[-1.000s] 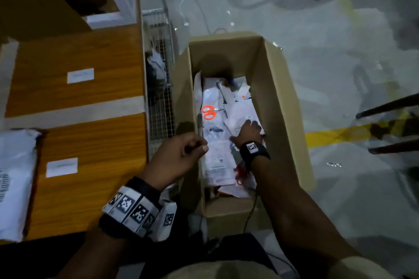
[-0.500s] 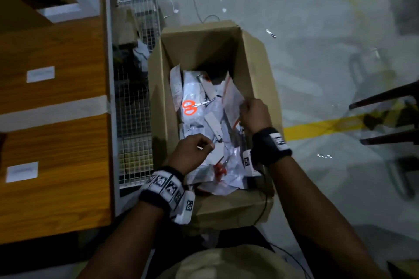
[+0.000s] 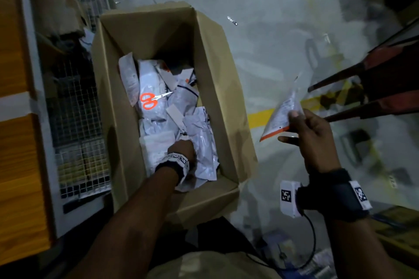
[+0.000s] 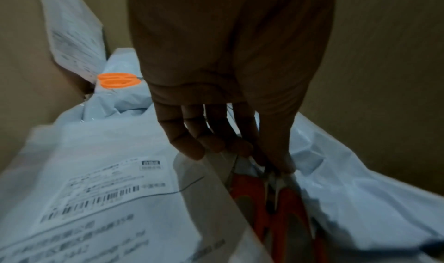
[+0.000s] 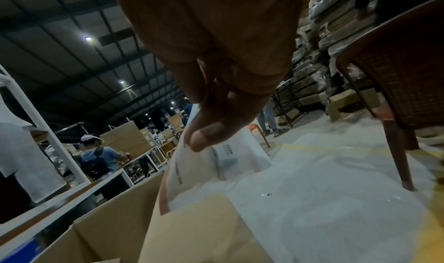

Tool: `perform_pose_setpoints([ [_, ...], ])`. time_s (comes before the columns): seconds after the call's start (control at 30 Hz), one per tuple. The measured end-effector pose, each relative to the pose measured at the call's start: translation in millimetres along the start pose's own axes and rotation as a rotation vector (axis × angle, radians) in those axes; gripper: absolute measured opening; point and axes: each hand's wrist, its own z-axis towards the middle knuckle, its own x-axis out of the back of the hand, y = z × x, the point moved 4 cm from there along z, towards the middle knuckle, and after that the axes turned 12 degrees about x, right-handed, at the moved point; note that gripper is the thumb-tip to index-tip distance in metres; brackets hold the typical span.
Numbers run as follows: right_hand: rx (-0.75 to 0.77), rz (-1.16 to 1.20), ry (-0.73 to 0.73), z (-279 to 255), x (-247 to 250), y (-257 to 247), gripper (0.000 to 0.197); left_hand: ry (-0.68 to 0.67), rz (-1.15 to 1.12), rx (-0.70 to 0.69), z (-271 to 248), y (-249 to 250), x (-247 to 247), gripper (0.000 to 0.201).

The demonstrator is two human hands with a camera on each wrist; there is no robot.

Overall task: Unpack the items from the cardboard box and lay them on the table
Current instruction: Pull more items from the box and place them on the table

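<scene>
An open cardboard box [image 3: 217, 56] stands on the floor, filled with several white plastic mailer bags [image 3: 204, 142]. Orange-handled scissors [image 3: 149, 101] lie on top of the bags, and their handles [image 4: 118, 80] also show in the left wrist view. My left hand [image 3: 181, 149] reaches down into the near end of the box. Its fingers [image 4: 211, 143] pinch the top of a packet holding an orange-handled item [image 4: 283, 210]. My right hand [image 3: 313, 133] is raised outside the box, to its right, and grips a small white packet with an orange edge [image 3: 283, 115], also seen as the packet [image 5: 216, 162] under the thumb.
The wooden table [image 3: 15, 154] lies to the left, beyond a wire mesh rack [image 3: 77, 120]. A dark red chair [image 3: 385, 79] stands at the right over a yellow floor line [image 3: 260, 115]. Other people work at tables in the background [image 5: 100, 159].
My right hand has lifted a small packet out of the box and swung it to the right. My left hand has gone deeper into the box and taken hold of another packet.
</scene>
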Motion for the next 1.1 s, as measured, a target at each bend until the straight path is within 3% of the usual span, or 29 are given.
perform_pose_setpoints([
  [0.2,-0.068,0.117,-0.037,-19,-16,-1,0.027,-0.054,-0.15,-0.015,-15,-12,27,0.036],
  [0.3,-0.042,0.223,-0.113,-24,-35,-19,0.025,-0.055,-0.438,0.068,-32,-27,58,0.039],
  [0.43,-0.09,0.431,-0.207,-36,-71,-38,0.019,0.061,-1.007,-0.017,-79,-56,106,0.015],
  [0.57,-0.195,0.734,-0.29,-47,-117,-55,0.03,0.184,-1.35,-0.04,-147,-99,138,0.022],
  [0.67,-0.248,0.891,-0.382,-66,-159,-80,0.031,0.328,-1.484,-0.065,-205,-154,150,0.015],
  [0.73,-0.242,0.882,-0.423,-78,-185,-94,0.021,0.417,-1.554,-0.086,-240,-191,153,0.009],
  [0.83,-0.252,0.833,-0.467,-106,-225,-111,0.052,0.483,-1.603,-0.062,-279,-250,145,0.016],
  [0.93,-0.306,0.813,-0.485,-150,-273,-120,0.05,0.516,-1.631,-0.053,-310,-313,127,0.019],
  [1.03,-0.347,0.741,-0.574,-213,-334,-135,0.068,0.551,-1.634,-0.013,-348,-387,97,0.019],
  [1.1,-0.338,0.669,-0.637,-258,-381,-147,0.038,0.597,-1.638,0.033,-376,-444,74,0.018],
])
